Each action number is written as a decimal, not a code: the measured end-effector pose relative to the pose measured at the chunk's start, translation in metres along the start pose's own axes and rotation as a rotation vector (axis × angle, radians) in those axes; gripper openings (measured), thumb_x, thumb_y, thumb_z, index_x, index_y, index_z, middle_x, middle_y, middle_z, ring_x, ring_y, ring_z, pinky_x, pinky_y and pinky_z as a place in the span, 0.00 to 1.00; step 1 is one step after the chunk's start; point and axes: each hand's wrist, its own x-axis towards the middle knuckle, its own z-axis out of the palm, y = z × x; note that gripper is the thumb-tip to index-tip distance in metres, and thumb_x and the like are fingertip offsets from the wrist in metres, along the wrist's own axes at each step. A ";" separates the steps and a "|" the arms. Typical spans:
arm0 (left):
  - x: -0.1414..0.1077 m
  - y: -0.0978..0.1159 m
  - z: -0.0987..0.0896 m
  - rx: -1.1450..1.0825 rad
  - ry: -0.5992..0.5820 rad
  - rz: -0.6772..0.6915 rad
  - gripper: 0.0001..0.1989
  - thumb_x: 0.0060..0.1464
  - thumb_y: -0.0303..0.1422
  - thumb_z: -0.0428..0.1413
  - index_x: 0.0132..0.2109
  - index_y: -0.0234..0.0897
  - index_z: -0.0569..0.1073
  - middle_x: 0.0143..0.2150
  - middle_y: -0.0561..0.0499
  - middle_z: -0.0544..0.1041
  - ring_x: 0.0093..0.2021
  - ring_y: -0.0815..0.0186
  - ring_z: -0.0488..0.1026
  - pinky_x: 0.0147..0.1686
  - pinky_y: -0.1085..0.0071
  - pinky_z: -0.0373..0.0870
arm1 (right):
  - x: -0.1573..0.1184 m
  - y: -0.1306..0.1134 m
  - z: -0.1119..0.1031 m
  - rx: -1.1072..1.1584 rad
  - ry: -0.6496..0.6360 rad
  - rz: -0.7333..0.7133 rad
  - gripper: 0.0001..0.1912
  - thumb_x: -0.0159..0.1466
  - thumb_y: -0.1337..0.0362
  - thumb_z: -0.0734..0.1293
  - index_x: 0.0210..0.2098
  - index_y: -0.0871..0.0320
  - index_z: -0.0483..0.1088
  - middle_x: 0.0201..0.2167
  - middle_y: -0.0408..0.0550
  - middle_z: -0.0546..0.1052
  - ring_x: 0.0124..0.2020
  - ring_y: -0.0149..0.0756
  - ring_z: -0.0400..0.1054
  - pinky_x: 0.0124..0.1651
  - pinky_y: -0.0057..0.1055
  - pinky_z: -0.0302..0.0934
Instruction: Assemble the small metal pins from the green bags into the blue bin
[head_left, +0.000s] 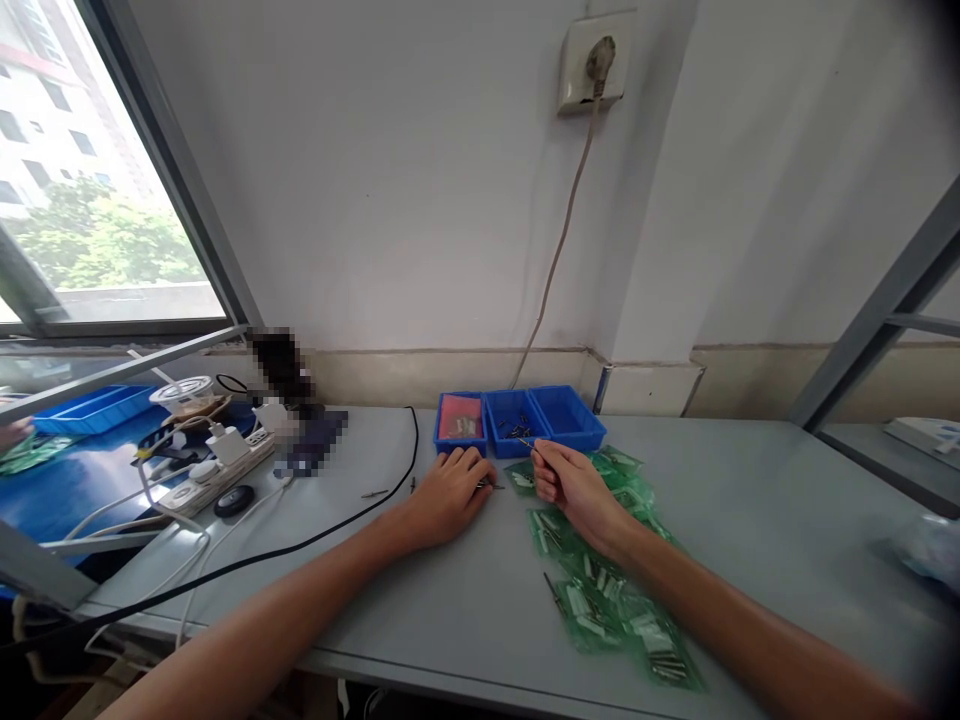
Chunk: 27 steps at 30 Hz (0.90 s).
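Note:
My right hand (576, 487) pinches a thin metal pin (527, 443) between thumb and fingertips, over the front edge of the blue bins. To its left, my left hand (452, 497) rests palm down on the table with curled fingers. Small metal pins (490, 486) poke out by its thumb; how many it holds is hidden. The middle blue bin (512, 410) contains several small dark metal parts. In the left blue bin (460, 400) lies a reddish packet. Green plastic bags (592, 615) of metal pins and white pieces spread beneath and beside my right forearm.
The right blue bin (568, 415) touches the middle one. Loose metal pieces (374, 493) lie left of my left hand. A black cable (330, 537) crosses the grey table (442, 610). At left are a power strip (217, 475), a round black object (234, 501) and a lidded cup (182, 393).

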 end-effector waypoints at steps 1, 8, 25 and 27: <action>0.000 0.000 0.000 -0.003 0.003 0.000 0.06 0.75 0.32 0.50 0.52 0.41 0.71 0.50 0.48 0.72 0.49 0.57 0.68 0.50 0.61 0.65 | 0.000 -0.001 0.001 0.004 -0.001 -0.003 0.29 0.55 0.41 0.80 0.26 0.55 0.64 0.23 0.35 0.57 0.23 0.27 0.47 0.26 0.29 0.45; -0.001 -0.002 0.002 -0.007 0.025 0.003 0.06 0.74 0.33 0.51 0.52 0.41 0.72 0.50 0.48 0.72 0.49 0.58 0.68 0.51 0.61 0.65 | 0.003 -0.002 -0.003 -0.014 0.052 -0.042 0.26 0.55 0.43 0.80 0.28 0.55 0.68 0.24 0.36 0.61 0.21 0.26 0.50 0.25 0.30 0.46; 0.000 0.002 0.003 0.022 0.026 -0.048 0.05 0.74 0.33 0.52 0.52 0.41 0.71 0.50 0.47 0.72 0.49 0.57 0.68 0.50 0.59 0.64 | 0.008 0.001 -0.006 -0.119 0.103 -0.088 0.20 0.56 0.48 0.81 0.32 0.55 0.73 0.22 0.35 0.63 0.22 0.28 0.54 0.27 0.30 0.49; -0.001 0.001 0.005 0.028 0.031 -0.051 0.05 0.74 0.33 0.52 0.52 0.41 0.71 0.50 0.48 0.72 0.49 0.57 0.68 0.49 0.59 0.64 | 0.008 0.003 -0.006 -0.152 0.103 -0.105 0.20 0.57 0.47 0.80 0.33 0.55 0.73 0.22 0.36 0.63 0.22 0.28 0.54 0.27 0.30 0.49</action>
